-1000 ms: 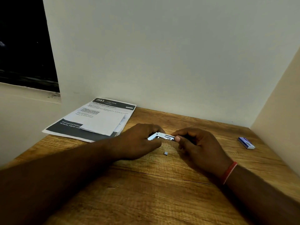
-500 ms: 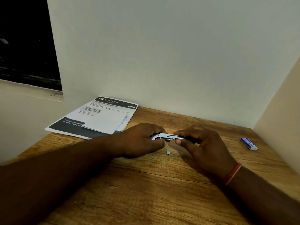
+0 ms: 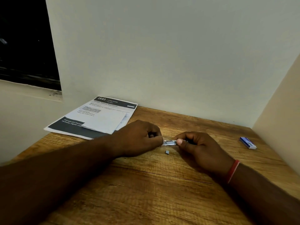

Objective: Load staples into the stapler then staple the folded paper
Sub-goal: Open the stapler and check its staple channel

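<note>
Hands meeting over a small metal stapler (image 3: 170,142) – both pinch it above the wooden table (image 3: 146,192).

Nearest, the bare plank surface; then a tiny grey staple piece (image 3: 167,152) lies loose just below the stapler, apart from it. The left hand (image 3: 139,138) clenches the stapler's left end, the right hand (image 3: 199,147) grips its right end, thumb on top. Right of them sits a blue staple box (image 3: 247,142), contents unseen. Farther left, folded paper (image 3: 103,121) rests on printed sheets – against the pale wall (image 3: 162,46).
</note>
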A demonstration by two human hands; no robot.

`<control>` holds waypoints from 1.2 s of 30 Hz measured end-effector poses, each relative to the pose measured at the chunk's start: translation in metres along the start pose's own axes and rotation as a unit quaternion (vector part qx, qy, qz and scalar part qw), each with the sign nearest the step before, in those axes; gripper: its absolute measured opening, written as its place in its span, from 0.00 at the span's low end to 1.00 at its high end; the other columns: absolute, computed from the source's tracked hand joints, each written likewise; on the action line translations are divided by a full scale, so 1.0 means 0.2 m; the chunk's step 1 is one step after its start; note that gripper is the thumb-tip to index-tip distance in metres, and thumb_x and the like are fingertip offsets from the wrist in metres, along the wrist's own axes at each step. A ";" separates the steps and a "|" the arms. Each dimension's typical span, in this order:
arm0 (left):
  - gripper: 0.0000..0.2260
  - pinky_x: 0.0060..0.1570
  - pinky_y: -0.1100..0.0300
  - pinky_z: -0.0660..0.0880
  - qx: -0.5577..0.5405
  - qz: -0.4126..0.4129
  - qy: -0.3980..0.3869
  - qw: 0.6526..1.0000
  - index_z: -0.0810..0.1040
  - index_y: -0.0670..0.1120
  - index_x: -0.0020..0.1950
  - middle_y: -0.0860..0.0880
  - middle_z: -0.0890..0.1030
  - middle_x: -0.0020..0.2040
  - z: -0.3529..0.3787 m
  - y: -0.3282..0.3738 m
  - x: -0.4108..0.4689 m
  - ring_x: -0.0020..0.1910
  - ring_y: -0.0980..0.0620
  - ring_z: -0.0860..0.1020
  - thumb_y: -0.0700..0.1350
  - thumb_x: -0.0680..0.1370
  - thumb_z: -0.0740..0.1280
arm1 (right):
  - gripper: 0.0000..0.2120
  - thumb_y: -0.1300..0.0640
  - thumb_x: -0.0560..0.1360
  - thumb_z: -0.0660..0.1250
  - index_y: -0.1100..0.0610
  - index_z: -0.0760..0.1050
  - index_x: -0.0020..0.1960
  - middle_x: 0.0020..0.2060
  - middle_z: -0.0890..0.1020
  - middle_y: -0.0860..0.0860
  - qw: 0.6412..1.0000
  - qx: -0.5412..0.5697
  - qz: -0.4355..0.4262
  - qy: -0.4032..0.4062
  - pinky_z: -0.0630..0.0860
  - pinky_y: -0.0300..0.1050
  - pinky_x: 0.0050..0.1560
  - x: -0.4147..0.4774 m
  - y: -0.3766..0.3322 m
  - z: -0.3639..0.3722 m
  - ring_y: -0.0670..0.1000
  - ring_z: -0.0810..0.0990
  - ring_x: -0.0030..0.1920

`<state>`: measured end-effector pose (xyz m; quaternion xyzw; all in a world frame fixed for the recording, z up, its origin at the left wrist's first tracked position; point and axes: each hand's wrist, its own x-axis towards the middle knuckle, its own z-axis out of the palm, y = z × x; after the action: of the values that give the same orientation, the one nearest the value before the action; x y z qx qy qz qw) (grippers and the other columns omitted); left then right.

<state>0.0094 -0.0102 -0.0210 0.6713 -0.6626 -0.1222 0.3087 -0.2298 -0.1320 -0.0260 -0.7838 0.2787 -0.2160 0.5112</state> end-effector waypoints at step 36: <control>0.21 0.43 0.60 0.72 0.054 0.017 0.107 0.993 0.86 0.58 0.53 0.60 0.85 0.48 0.04 -0.01 0.03 0.46 0.63 0.80 0.73 0.83 0.63 | 0.04 0.46 0.81 0.76 0.41 0.89 0.55 0.48 0.86 0.43 0.964 -0.233 -0.065 0.112 0.80 0.42 0.45 0.04 0.03 -0.02 0.46 0.83 0.48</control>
<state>0.0063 -0.0189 -0.0273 0.6852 -0.6425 -0.0081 0.3431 -0.2274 -0.1406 -0.0293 -0.8684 0.3256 -0.2640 0.2648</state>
